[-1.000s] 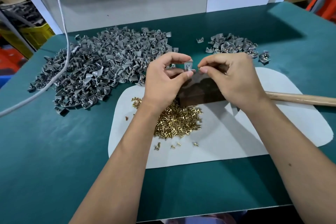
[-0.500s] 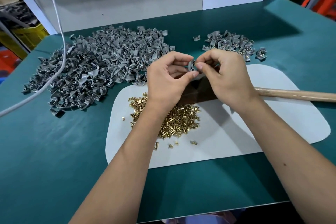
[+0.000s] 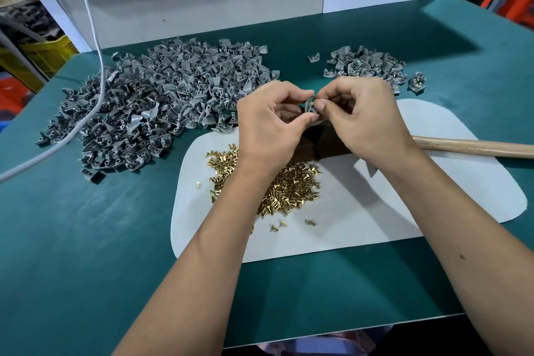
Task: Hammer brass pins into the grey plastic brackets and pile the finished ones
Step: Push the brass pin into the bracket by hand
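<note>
Over the green table (image 3: 86, 240), the left hand (image 3: 268, 127) pinches a small grey plastic bracket (image 3: 311, 107) while the right hand (image 3: 367, 121), now closed in, seats a brass pin (image 3: 313, 101), ready for hammering.

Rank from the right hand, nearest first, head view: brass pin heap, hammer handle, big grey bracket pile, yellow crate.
From the right hand:
1. Hammer handle, just right of the wrist.
2. Brass pin heap, below-left on the white mat.
3. Big grey bracket pile, left.
4. Yellow crate, far left, off-table.

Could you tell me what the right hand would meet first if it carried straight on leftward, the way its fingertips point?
The grey bracket it already pinches, then at once the left hand holding the bracket's other side.
</note>
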A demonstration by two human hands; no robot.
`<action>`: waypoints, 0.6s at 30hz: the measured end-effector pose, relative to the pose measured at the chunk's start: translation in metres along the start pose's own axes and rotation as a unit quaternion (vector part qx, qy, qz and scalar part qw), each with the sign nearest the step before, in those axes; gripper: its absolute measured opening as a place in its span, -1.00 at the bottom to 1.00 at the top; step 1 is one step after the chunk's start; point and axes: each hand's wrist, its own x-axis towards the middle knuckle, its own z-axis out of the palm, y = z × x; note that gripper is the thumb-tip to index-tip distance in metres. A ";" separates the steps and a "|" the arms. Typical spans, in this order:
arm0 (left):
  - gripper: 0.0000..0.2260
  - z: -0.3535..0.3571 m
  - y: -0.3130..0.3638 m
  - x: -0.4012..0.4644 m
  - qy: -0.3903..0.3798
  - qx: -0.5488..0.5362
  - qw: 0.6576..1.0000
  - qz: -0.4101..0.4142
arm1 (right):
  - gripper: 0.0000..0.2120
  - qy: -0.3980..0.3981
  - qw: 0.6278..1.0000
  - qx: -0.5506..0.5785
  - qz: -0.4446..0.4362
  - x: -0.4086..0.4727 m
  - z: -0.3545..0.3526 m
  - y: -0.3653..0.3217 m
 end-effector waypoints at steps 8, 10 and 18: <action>-0.77 0.004 0.001 0.000 -0.003 0.043 0.999 0.023 | -0.92 0.003 0.999 -0.032 0.004 0.000 0.000 -0.001; -0.78 0.004 0.001 0.000 -0.005 0.044 0.999 0.027 | -0.92 0.010 0.999 -0.033 0.006 -0.001 0.001 -0.001; -0.70 -0.002 -0.001 -0.001 0.001 -0.062 0.997 -0.043 | -0.88 -0.020 0.999 -0.001 -0.038 0.001 -0.006 0.003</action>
